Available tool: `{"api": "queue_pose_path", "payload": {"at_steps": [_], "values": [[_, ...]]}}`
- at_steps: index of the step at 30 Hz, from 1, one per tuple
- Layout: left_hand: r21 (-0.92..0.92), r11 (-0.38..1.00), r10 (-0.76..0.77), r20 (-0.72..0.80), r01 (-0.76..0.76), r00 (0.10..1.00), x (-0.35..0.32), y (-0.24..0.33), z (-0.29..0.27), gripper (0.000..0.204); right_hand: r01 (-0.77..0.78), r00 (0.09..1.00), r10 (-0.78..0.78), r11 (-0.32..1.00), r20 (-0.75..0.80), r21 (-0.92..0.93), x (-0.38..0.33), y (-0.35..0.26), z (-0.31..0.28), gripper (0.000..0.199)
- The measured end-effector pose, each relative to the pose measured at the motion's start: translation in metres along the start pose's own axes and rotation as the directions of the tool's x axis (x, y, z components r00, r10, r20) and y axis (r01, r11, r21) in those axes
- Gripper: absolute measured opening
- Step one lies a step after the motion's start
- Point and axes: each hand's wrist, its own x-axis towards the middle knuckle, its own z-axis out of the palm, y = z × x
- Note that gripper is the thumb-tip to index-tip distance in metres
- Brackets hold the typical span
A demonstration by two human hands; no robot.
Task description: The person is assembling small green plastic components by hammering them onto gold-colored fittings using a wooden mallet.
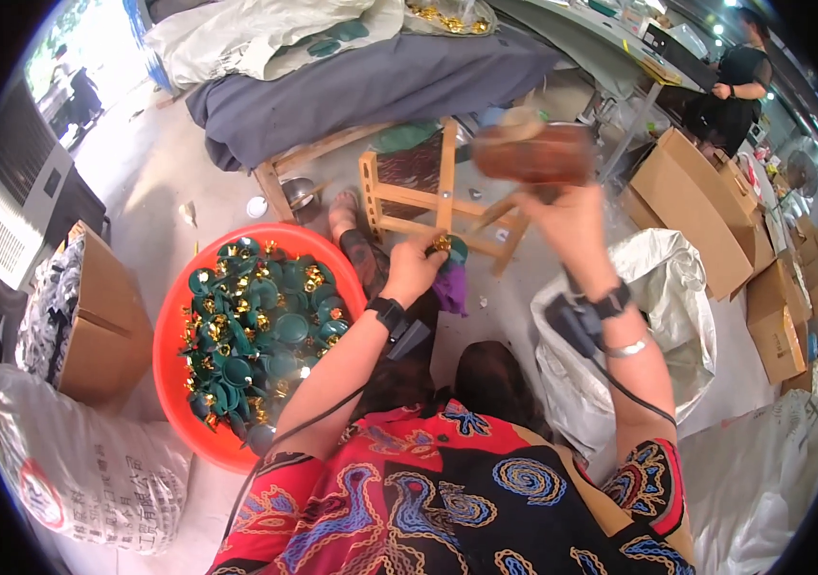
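My left hand (412, 269) is closed, its fingertips pinching a small dark green piece with a shiny gold part (442, 243). Just below those fingers hangs a purple cloth (450, 289). Farther right, my right hand (567, 225) is raised and closed on a thick reddish-brown tool with rounded ends (533, 154). Motion blurs the tool, so its exact kind cannot be made out. At my left stands a round orange-red tub (165, 355), filled with many dark green cup-shaped pieces (291, 328) bearing gold parts.
A wooden stool (443, 192) stands ahead of my feet. An open white woven sack (687, 278) is at my right, with cardboard boxes (696, 206) beyond. A cardboard box (107, 321) and a full sack (93, 470) lie left. Another person (739, 86) stands far right.
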Motion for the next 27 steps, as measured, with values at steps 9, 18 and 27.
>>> {"api": "queue_pose_path", "payload": {"at_steps": [9,18,27], "values": [[-0.503,0.863,0.173,0.364,0.037,0.915,-0.003,0.139,0.095,0.066,-0.033,0.911,0.037,0.999,-0.412,0.018,-0.021,-0.061,-0.136,0.035],[-0.019,0.948,0.319,0.0,-0.319,0.948,-0.045,0.065,0.004,0.032,-0.217,0.929,0.2,0.976,-0.312,-0.022,-0.09,-0.035,-0.112,0.034],[0.411,0.709,-0.373,-0.472,0.574,0.799,-0.201,-0.158,-0.181,0.02,-0.26,0.945,0.291,0.946,-0.153,0.193,-0.08,-0.021,-0.052,0.034]]}}
